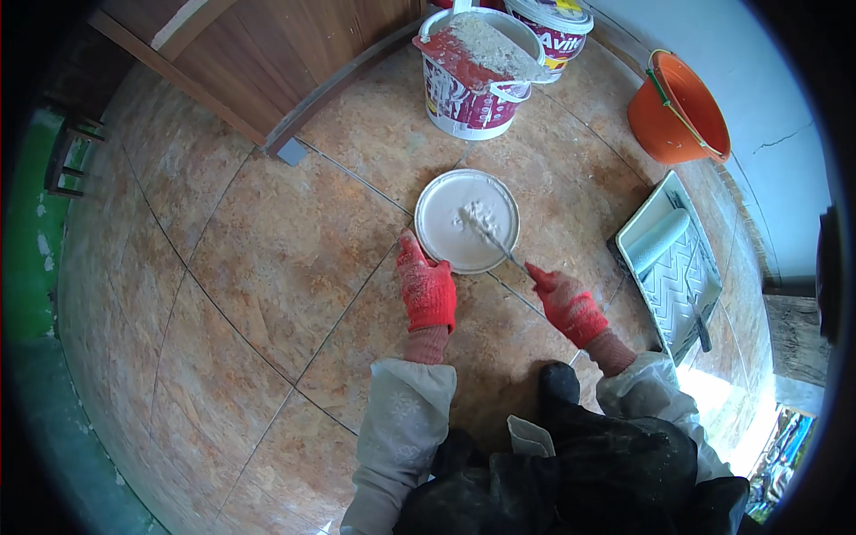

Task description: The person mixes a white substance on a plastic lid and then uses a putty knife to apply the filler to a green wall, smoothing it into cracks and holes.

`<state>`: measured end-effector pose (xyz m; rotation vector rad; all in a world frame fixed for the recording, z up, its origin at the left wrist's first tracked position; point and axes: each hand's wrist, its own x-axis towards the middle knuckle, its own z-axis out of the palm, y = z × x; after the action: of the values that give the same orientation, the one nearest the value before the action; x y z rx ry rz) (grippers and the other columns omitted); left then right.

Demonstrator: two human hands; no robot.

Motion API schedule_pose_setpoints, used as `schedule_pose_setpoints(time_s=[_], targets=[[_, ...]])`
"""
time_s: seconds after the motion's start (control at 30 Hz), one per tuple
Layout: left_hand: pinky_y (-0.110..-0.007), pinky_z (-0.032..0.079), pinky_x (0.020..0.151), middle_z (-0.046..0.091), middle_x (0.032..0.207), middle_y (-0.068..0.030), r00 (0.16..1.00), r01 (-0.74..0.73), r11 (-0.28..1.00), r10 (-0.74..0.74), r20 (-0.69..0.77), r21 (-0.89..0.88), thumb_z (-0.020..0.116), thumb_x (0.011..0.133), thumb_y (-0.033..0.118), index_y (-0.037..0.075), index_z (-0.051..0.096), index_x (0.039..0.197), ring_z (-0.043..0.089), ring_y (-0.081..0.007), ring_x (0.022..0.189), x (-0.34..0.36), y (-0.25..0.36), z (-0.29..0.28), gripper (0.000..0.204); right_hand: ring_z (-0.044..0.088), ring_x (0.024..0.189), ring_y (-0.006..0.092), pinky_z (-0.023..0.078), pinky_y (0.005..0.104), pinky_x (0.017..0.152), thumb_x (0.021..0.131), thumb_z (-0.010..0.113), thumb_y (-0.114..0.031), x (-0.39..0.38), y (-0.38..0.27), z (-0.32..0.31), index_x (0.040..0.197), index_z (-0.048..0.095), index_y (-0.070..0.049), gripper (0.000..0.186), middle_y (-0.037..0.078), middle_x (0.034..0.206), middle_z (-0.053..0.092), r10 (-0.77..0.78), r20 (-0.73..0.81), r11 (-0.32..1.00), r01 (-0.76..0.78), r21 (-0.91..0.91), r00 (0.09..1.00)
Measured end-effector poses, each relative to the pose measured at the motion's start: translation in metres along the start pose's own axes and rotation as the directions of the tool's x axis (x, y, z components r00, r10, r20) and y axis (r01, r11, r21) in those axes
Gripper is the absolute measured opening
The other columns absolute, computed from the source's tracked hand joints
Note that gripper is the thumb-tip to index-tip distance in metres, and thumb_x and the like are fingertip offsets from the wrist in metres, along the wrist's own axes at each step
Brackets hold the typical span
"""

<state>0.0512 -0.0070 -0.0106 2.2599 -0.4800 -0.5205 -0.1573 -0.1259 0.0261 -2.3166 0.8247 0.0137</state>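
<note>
A round white bucket (431, 256) stands on the floor in front of me, filled almost to the rim with pale, creamy paint (443, 208). My left hand (427, 287), in a red knitted glove, grips its near left rim, with the thumb and fingers spread along the edge. In my right hand (569, 305), also red-gloved, is a thin grey stick (502, 245), slanting down to the left. Its far end lies in the paint, where lumpy ripples show around it. Whether that end has a blade is hidden by the paint.
Beyond stands a white-and-purple bucket (468, 107) with a crusted red piece across its top; another labelled bucket (557, 36) is behind. An orange bucket (660, 125) tilts by the wall. At right, a paint tray (664, 294) holds a pale roller (660, 241). Wooden panelling (294, 53) rises far left.
</note>
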Motion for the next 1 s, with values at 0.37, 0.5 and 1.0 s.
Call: schedule_pose_setpoints(time_s=[0.37,0.5,1.0], targets=[[-0.034,0.050,0.081,0.045,0.119,-0.0210,0.994,-0.057,0.998,0.054,-0.093,-0.033,0.069,0.071,0.001,0.001,0.027,0.140,0.058,-0.0237,0.086,0.004,-0.013,0.011,0.081,0.062,0.083,0.0283,0.049,0.0360,0.073,0.085,0.055,-0.002,-0.010,0.005,-0.003,0.130,0.052,-0.017,0.048,0.013,0.088,0.063,0.081,0.041,0.995,-0.079,-0.054,0.996],[-0.043,0.042,0.095,0.044,0.125,-0.0264,0.997,-0.061,0.995,0.056,-0.061,-0.073,0.068,0.073,0.005,0.002,0.026,0.141,0.049,-0.0380,0.114,0.004,-0.016,0.013,0.079,0.061,0.081,0.0262,0.048,0.0343,0.074,0.084,0.057,-0.003,-0.001,0.004,0.004,0.128,0.055,-0.018,0.046,0.011,0.087,0.063,0.051,-0.012,0.998,-0.052,-0.047,0.999],[-0.042,0.040,0.098,0.043,0.127,-0.0250,0.999,0.002,0.990,-0.006,-0.033,-0.139,0.068,0.074,0.004,0.002,0.025,0.141,0.046,-0.0369,0.117,0.007,-0.010,0.007,0.079,0.062,0.084,0.0301,0.049,0.0363,0.076,0.084,0.056,-0.004,-0.015,0.019,0.008,0.133,0.049,-0.015,0.050,0.015,0.090,0.063,0.127,-0.020,0.988,-0.125,0.093,0.992]])
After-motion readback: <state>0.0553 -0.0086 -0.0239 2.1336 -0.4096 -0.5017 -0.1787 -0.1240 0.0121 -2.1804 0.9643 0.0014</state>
